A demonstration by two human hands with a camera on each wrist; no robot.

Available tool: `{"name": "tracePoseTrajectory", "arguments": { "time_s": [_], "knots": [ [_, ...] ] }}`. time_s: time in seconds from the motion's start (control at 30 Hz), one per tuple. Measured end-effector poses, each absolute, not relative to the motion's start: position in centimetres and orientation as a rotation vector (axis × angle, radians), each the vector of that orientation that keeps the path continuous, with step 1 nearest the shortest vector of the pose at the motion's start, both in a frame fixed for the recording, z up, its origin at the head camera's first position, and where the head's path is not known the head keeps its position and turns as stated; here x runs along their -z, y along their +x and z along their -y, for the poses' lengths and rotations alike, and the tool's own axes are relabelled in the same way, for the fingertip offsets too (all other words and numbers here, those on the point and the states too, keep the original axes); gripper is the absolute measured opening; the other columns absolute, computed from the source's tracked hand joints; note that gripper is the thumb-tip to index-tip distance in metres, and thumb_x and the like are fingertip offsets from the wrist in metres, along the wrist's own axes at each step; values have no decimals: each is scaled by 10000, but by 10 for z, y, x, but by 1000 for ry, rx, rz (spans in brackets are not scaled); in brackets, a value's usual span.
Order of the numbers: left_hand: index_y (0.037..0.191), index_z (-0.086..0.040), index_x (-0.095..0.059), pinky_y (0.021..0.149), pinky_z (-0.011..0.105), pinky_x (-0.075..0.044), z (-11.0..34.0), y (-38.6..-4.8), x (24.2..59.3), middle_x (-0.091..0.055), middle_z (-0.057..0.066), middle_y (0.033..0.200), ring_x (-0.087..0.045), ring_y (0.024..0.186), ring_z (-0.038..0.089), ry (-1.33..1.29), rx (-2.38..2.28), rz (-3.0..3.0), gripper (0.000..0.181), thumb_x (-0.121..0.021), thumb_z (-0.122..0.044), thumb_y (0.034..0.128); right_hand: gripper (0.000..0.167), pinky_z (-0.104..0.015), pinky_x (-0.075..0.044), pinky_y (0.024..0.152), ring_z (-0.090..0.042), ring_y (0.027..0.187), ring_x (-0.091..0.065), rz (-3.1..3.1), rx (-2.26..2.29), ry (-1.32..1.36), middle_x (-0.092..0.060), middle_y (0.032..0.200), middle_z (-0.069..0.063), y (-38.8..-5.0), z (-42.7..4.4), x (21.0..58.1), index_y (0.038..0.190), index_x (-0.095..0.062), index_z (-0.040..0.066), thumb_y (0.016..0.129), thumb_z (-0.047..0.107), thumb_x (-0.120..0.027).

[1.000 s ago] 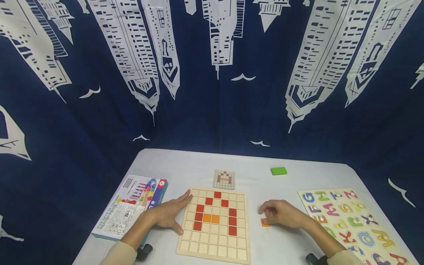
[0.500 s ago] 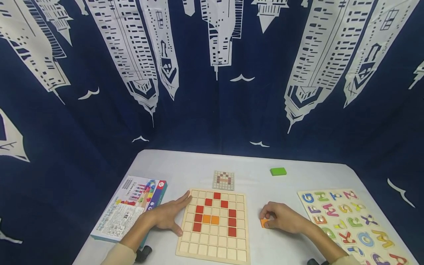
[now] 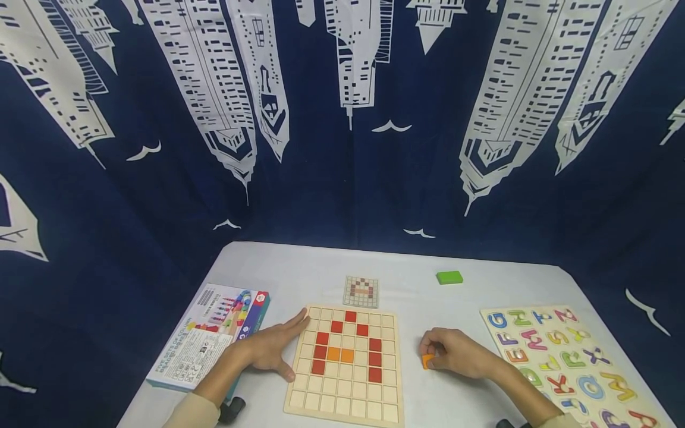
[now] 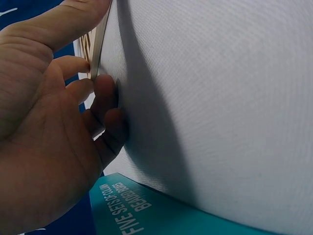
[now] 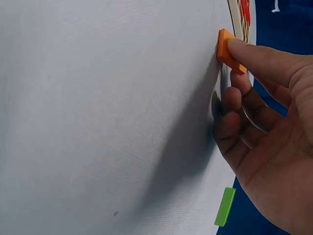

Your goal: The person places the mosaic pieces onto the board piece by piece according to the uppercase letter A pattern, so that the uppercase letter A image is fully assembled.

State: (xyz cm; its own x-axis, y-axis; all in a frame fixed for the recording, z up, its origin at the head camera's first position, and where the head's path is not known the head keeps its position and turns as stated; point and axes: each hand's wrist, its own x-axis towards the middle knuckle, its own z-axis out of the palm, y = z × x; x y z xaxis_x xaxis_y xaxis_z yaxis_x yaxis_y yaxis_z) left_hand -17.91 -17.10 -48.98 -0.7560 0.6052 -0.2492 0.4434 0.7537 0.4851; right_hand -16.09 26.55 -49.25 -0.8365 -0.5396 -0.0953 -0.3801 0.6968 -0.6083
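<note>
A wooden grid board (image 3: 336, 406) lies in the middle of the table, with several red tiles (image 3: 375, 359) and two orange tiles (image 3: 340, 355) set in its squares. My left hand (image 3: 267, 348) rests along its left edge, thumb and fingers spread. The right hand (image 3: 455, 353), right of the board, pinches a square orange tile (image 5: 226, 46) between thumb and fingers. This tile is tilted close to the tabletop; whether it still touches the cloth I cannot tell. Behind the board lies a small pattern card (image 3: 361, 291) printed with a similar figure.
A teal-sided toy box (image 3: 214, 330) lies at the left, under my left forearm. At the back right sits a green block (image 3: 449, 277). A letter puzzle board (image 3: 575, 351) covers the right side, partly beneath my right forearm. A dark patterned curtain (image 3: 348, 178) hangs behind the table.
The right fingers have closed on the orange tile, which lay flat beneath them a second ago and now tilts in the grip. The left hand stays at the board's edge.
</note>
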Motion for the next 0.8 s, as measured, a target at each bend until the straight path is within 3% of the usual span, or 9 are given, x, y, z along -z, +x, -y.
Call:
{"name": "tracePoseTrajectory", "arguments": {
  "time_s": [0.47,0.8],
  "knots": [
    [1494,-186,-141,1061,507,-242,172,-180,491,30,-22,1547,-183,1371,286,805,-564,-2559,1206,-760,-552,526,132,-222,-438,590,-73,706,-509,-2587,974,-707,-550,747,88,-161,-263,492,903,-631,228,802,185,-704],
    [1493,-186,-150,1060,511,-246,171,-180,488,23,-24,1549,-176,1375,271,801,-557,-2548,1199,-778,-530,531,112,-230,-467,643,-112,755,-541,-2519,1061,-679,-587,807,64,-162,-258,490,930,-643,210,823,214,-681]
  ]
}}
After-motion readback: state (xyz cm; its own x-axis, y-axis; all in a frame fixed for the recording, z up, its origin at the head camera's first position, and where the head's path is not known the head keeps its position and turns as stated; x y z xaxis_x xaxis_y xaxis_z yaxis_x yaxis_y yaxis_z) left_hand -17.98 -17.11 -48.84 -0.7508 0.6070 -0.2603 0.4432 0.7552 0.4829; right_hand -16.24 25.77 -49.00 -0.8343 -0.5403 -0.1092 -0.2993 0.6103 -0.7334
